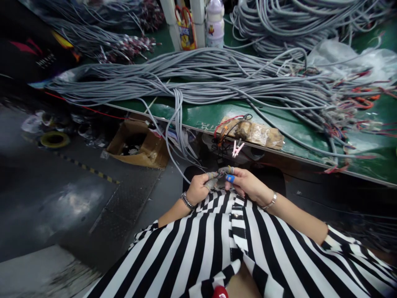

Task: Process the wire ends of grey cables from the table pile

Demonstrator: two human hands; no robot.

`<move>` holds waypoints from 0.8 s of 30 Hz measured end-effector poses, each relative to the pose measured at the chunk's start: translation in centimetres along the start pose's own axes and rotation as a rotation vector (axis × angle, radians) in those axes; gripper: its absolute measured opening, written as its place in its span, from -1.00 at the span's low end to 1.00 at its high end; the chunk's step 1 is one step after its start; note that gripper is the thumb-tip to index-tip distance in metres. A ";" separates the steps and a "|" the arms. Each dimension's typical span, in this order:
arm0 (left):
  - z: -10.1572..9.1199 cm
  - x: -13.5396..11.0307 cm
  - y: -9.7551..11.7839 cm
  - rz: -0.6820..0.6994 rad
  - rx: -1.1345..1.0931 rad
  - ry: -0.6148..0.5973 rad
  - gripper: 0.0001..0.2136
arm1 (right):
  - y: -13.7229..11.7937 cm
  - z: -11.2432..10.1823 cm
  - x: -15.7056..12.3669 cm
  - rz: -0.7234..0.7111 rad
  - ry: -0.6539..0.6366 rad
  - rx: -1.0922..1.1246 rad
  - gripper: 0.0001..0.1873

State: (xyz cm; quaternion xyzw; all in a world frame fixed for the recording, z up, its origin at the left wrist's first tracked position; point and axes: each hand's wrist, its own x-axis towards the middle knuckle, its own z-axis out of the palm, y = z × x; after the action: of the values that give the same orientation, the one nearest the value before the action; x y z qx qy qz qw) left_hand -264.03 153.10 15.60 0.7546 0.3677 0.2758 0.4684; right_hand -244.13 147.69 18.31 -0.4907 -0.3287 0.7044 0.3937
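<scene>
My left hand (201, 188) is closed in a pinch around the end of a grey cable (176, 161), in front of my striped shirt. Close beside it, my right hand (248, 183) has its thumb and forefinger pressed together at the same cable end; the thin wires between the fingertips are small and partly hidden. Pale covers wrap several fingertips, and blue tape circles the right thumb. Grey cables hang from a long bundle (198, 94) on the green table down towards my hands. Just beyond the hands, a pink clip (237, 149) sits at the table edge beside a tape-wrapped block (263, 134).
More cable coils (279, 25) lie at the back right, beside a clear plastic bag (331, 56). A bottle (215, 25) and a yellow pouch (186, 36) stand at the back. Orange-handled scissors (364, 101) lie among stripped wires. A cardboard box (155, 151) is below left.
</scene>
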 end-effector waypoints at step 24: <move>-0.6 -0.8 0.2 -0.275 -0.312 0.137 -0.72 | 0.8 -0.4 1.3 -0.012 -0.157 -0.002 -0.50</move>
State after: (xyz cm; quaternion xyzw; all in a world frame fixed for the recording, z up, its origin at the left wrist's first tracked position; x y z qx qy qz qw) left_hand -264.90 152.73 15.95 0.5949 0.4512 0.3136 0.5867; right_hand -244.22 148.48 16.91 -0.4325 -0.3623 0.7379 0.3705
